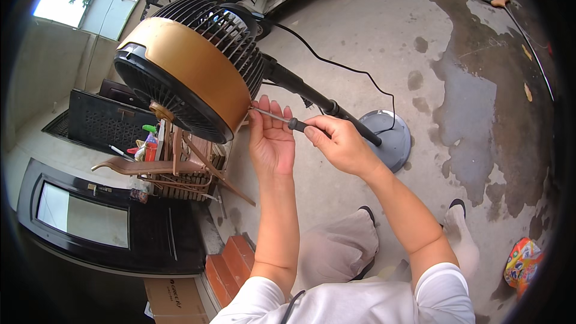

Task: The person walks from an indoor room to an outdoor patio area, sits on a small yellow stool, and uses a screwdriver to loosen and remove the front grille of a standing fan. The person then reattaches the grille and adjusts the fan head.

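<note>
Gold-and-black fan [198, 54], black-handled screwdriver [294, 124], grey base [393, 144], white shirt [360, 306]

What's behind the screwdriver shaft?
Behind the shaft: the left hand, palm facing the camera. The strip of hand directly under the shaft is covered, as is whatever lies behind the hand.

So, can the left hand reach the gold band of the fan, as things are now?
Probably yes: the left hand is beside the gold band, with nothing visible between, though the screwdriver crosses in front of its fingers.

Dark patches [519, 162] stain the grey floor [366, 30].
</note>
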Motion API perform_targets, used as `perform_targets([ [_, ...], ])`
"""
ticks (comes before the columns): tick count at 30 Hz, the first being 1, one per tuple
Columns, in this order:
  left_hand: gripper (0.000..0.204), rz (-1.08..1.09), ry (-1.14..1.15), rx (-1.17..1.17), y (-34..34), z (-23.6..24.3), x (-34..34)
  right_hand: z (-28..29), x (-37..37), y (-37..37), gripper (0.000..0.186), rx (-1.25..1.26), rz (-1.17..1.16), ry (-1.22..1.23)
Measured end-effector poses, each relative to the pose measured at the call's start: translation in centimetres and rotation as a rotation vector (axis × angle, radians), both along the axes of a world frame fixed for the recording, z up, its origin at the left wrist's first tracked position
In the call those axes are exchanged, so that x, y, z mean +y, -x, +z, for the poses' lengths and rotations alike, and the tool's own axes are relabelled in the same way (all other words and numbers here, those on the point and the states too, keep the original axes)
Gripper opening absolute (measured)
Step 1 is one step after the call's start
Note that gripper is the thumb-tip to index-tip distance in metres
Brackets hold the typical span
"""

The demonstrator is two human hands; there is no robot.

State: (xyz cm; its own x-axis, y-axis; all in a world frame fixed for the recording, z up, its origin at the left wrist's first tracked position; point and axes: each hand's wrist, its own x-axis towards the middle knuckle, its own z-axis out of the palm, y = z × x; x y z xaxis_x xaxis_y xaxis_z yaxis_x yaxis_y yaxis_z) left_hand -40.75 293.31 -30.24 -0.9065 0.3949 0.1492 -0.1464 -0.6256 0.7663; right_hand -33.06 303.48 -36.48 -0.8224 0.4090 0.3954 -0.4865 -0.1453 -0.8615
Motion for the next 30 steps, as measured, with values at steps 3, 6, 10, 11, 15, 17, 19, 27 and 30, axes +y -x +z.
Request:
perform_targets([
  [3,0.014,0.038,0.021,0.002,0.1,0.0,-0.4,0.9,-0.2,-0.5,0.017,-0.027,-0.063,-0.098],
  [6,0.014,0.036,0.013,0.012,0.2,-0.1,-0.2,1.0,-0.7,-0.4,0.019,0.120,-0.437,-0.324],
  [10,0.014,0.012,-0.008,0.008,0.2,-0.2,-0.1,0.4,-1.3,0.1,0.022,0.169,-0.690,-0.507],
  [11,0.014,0.008,-0.012,0.007,0.3,-0.2,-0.1,0.3,-1.4,0.2,0.023,0.180,-0.757,-0.567],
  [15,0.015,-0.012,-0.025,0.010,0.4,-0.4,-0.2,0.6,-0.5,-0.1,0.030,0.235,-0.967,-0.783],
  [17,0.015,-0.018,-0.028,0.020,0.0,-0.2,-0.1,0.9,0.2,-0.3,0.032,0.270,-1.021,-0.817],
  [19,0.015,-0.026,-0.033,0.033,-0.2,-0.1,0.1,0.8,0.2,-0.1,0.030,0.262,-0.986,-0.797],
  [27,0.013,-0.007,-0.029,0.026,0.1,0.0,0.0,0.1,0.1,-0.3,0.019,0.213,-0.096,0.180],
  [30,0.012,0.019,-0.029,0.025,0.2,-0.2,-0.1,-0.1,0.5,-0.4,0.025,0.113,0.537,0.813],
])
